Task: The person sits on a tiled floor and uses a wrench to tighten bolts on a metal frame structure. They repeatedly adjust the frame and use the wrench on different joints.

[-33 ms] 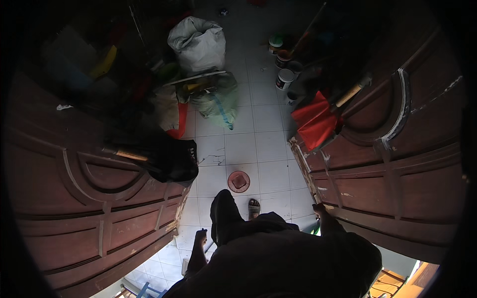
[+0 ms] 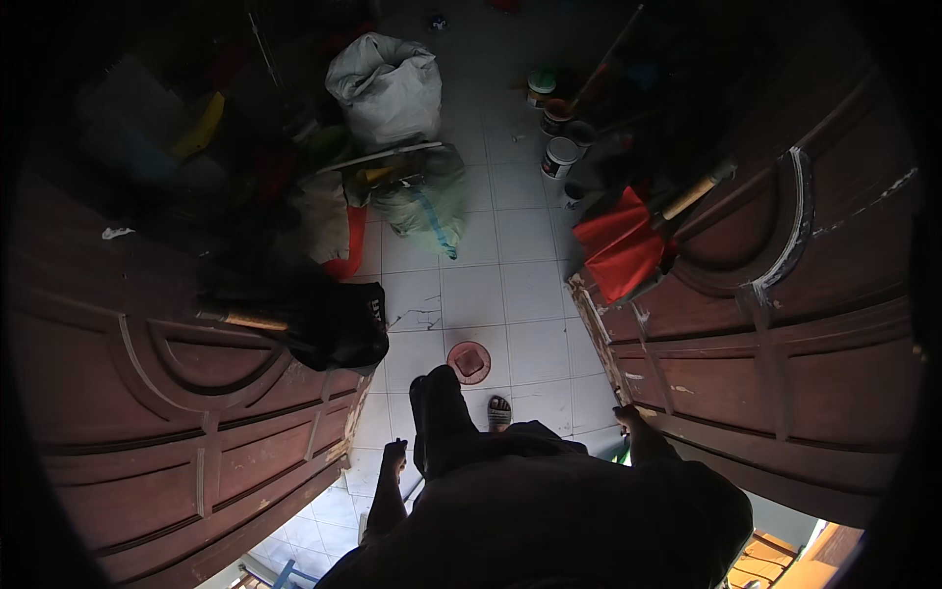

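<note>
My left hand (image 2: 394, 455) hangs beside my left leg with its fingers closed; anything in them is too dark to make out. My right hand (image 2: 626, 416) is at the near edge of the right brown panelled door (image 2: 721, 393), its fingers curled. Whether it grips the edge or something small is unclear. On the white tiles ahead of my feet lies a round reddish disc (image 2: 469, 363) with a square mark in its middle. My left leg (image 2: 442, 417) reaches close to it. My right foot in a sandal (image 2: 499, 410) stands just behind.
The left brown door (image 2: 177, 393) stands open with a black bag (image 2: 345, 326) by it. By the right door is a red cloth-like piece (image 2: 620, 243) with a wooden handle. Further off stand a white sack (image 2: 386, 90), a green bag (image 2: 432, 201) and several paint cans (image 2: 560, 157).
The view has shifted slightly. My left hand is a little higher and further left, and my left leg is a bit nearer the disc. My right hand stays at the door edge.
</note>
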Demonstrator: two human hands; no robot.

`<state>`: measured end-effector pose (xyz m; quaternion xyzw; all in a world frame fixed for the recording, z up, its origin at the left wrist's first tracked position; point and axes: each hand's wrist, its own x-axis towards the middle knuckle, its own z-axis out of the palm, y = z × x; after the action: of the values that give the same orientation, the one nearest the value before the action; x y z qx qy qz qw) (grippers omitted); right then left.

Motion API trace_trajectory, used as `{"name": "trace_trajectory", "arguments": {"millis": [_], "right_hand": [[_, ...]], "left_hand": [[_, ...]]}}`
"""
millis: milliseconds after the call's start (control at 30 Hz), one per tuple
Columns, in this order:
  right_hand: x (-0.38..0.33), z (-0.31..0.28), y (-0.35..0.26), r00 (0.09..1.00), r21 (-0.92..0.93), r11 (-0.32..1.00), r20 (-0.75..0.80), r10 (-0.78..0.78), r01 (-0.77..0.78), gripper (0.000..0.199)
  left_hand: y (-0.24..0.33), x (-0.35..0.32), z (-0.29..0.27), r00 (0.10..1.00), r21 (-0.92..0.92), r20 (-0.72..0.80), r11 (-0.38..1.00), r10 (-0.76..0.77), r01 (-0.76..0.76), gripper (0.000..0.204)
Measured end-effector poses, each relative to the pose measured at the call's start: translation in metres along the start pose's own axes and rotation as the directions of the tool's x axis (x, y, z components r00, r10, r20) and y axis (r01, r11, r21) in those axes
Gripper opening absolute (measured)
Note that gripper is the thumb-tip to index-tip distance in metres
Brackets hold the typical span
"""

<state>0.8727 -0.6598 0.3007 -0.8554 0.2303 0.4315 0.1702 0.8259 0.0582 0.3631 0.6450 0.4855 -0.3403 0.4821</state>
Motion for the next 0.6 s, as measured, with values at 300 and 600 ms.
{"name": "trace_trajectory", "arguments": {"millis": [300, 600], "right_hand": [[0.064, -0.156, -0.255, 0.992, 0.534, 0.836, 0.089, 0.091, -0.124, 0.039], [0.157, -0.278, -0.425, 0.971, 0.501, 0.835, 0.179, 0.158, -0.228, 0.041]], "left_hand": [[0.528, 0.15, 0.085, 0.219, 0.326, 0.276, 0.124, 0.936, -0.937, 0.025], [1.031, -0.048, 0.125, 0.094, -0.73, 0.683, 0.673, 0.724, 0.121, 0.053]]}}
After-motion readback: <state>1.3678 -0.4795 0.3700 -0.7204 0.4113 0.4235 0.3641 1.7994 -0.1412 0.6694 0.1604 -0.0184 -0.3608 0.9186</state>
